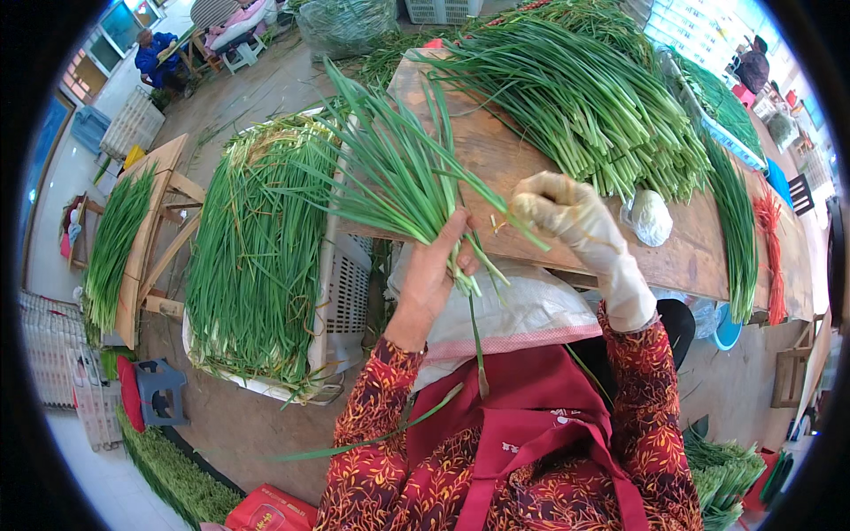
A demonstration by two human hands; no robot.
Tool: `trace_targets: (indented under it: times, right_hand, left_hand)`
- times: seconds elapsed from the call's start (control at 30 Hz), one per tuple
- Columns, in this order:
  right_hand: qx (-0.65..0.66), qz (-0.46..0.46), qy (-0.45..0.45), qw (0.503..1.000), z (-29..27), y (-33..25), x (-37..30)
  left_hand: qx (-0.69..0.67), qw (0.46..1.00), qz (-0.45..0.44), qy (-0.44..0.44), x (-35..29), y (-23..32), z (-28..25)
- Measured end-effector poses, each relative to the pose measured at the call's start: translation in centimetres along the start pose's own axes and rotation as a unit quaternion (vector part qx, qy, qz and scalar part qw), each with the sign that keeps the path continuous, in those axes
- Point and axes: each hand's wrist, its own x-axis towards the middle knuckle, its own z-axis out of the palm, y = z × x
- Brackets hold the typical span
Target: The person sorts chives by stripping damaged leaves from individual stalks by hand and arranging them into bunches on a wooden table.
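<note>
Bare brown wood shows on the tabletop (496,159), with a large heap of green stalks (611,124) across its far side and a crumpled white ball (651,219) near their pale ends. Further right lies a bundle of red ties (770,248). From the lower edge, the left forearm, in a red patterned sleeve (376,380), slants up and right. Its bare left hand (432,276) has its fingers closed around a bunch of green stalks (403,181), thumb upward, gripping just above the pale lower ends; the leaves fan up and left, before the tabletop's near edge. The right forearm rises and leans left, bringing the gloved right hand (571,221) beside the bunch. Its fingers are curled inward, and one stalk crosses at their tips; I cannot tell whether they pinch it. Below the hands are a white sack (531,310) and a dark red apron (531,385). Left of them, a white crate (348,301) is heaped with long green leaves (257,257).
</note>
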Motion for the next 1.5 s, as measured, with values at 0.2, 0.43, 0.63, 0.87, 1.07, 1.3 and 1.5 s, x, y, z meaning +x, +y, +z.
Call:
trace_targets:
  times: [0.2,0.43,0.63,0.87,1.07,1.3,1.5]
  right_hand:
    - [-0.158,0.077,-0.037,0.984,1.7,2.8,1.1]
    - [0.194,0.026,0.009,0.981,0.3,0.8,4.1]
    - [0.349,-0.267,0.133,0.888,-3.9,-5.0,-1.9]
    - [-0.514,-0.033,-0.071,0.854,-1.2,0.4,-2.0]
    - [-0.18,-0.06,-0.057,0.98,1.7,-2.0,1.0]
    - [-0.458,-0.077,-0.063,0.883,2.6,1.0,4.4]
    - [-0.44,-0.126,-0.107,0.883,0.2,6.7,6.1]
  left_hand:
    - [0.075,0.997,-0.008,-0.009,-1.0,-3.2,-0.3]
    - [0.119,0.992,-0.038,-0.033,-2.6,-3.7,-1.3]
    - [0.014,0.999,-0.039,0.006,-4.0,-2.0,-2.3]
    - [0.035,0.998,-0.006,-0.053,-4.5,-1.0,-2.0]
    - [0.088,0.994,-0.053,-0.039,-4.1,-2.5,-1.7]
    - [0.059,0.997,-0.043,-0.019,-4.2,-4.0,-1.8]
    - [0.102,0.994,-0.041,-0.022,-4.5,-4.6,-2.6]
